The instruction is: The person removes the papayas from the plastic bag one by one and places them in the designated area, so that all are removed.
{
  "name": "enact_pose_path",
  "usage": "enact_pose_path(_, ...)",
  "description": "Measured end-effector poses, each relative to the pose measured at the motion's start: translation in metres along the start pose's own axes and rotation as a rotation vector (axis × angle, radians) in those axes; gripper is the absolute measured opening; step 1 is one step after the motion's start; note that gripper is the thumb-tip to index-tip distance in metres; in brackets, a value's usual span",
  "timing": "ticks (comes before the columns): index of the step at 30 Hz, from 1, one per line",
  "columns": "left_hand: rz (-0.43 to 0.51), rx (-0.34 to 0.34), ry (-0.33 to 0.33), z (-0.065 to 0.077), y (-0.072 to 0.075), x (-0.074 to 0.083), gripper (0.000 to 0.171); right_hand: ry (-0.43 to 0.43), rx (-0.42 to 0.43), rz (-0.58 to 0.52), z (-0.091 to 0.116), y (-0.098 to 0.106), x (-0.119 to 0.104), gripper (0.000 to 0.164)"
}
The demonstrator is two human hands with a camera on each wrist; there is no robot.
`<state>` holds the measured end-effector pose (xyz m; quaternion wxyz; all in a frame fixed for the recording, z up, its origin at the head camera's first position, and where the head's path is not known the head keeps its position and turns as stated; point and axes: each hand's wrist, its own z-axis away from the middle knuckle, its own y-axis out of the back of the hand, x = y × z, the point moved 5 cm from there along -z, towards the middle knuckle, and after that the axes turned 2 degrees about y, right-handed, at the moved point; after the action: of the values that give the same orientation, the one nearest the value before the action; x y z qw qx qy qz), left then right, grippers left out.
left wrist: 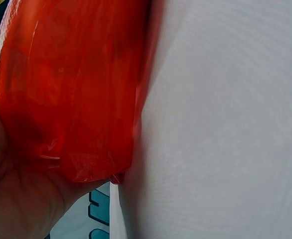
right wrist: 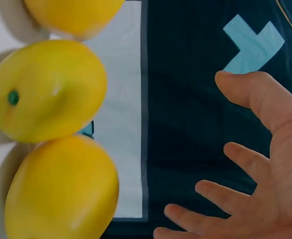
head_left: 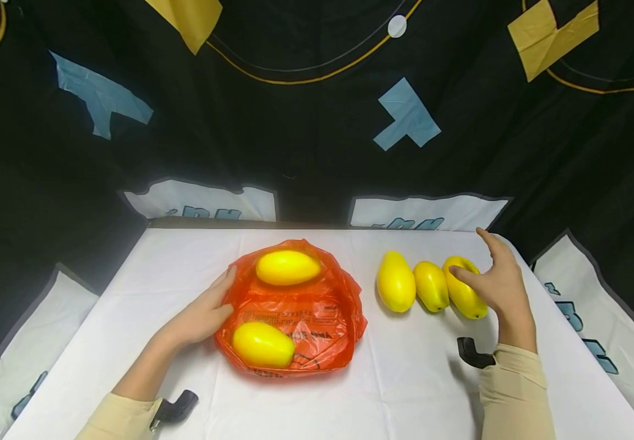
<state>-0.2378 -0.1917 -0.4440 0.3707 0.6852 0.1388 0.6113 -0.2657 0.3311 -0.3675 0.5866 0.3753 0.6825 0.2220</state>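
Observation:
A red plastic bag [head_left: 317,305] lies spread open on the white table, with one yellow mango [head_left: 288,267] at its far side and another mango [head_left: 263,345] near its front. My left hand [head_left: 201,318] rests against the bag's left side, palm and fingers along the outside of the plastic. To the right, three more mangoes stand in a row: a left one [head_left: 396,282], a middle one [head_left: 431,286] and a right one [head_left: 464,288]. Over the right one hovers my right hand [head_left: 495,278], fingers spread and nothing held. The right wrist view shows this hand [right wrist: 280,169] apart from the fruit.
The white tabletop [head_left: 394,379] stretches in front of and between the bag and the row of fruit. Behind its far edge hangs a black cloth [head_left: 305,134] with blue and gold shapes. A dark wrist mount [head_left: 176,408] sits on the left forearm, another mount [head_left: 475,353] on the right.

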Motion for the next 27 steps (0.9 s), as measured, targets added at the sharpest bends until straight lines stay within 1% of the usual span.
enact_pose_path(4, -0.002, -0.001, -0.004, 0.001, 0.0, 0.001, 0.075, 0.046, 0.035, -0.021, 0.001, 0.001, -0.011, 0.096)
enact_pose_path(8, -0.005, 0.003, -0.015, 0.001, 0.0, 0.001, 0.075, 0.084, 0.046, -0.028, 0.001, 0.0, -0.024, 0.095)
enact_pose_path(14, -0.006, 0.01, -0.026, 0.001, 0.0, 0.002, 0.074, 0.113, 0.02, -0.036, -0.001, -0.004, -0.039, 0.095)
enact_pose_path(27, 0.003, 0.013, -0.027, 0.0, 0.0, 0.001, 0.074, 0.227, -0.018, -0.11, -0.004, -0.021, -0.071, 0.091)
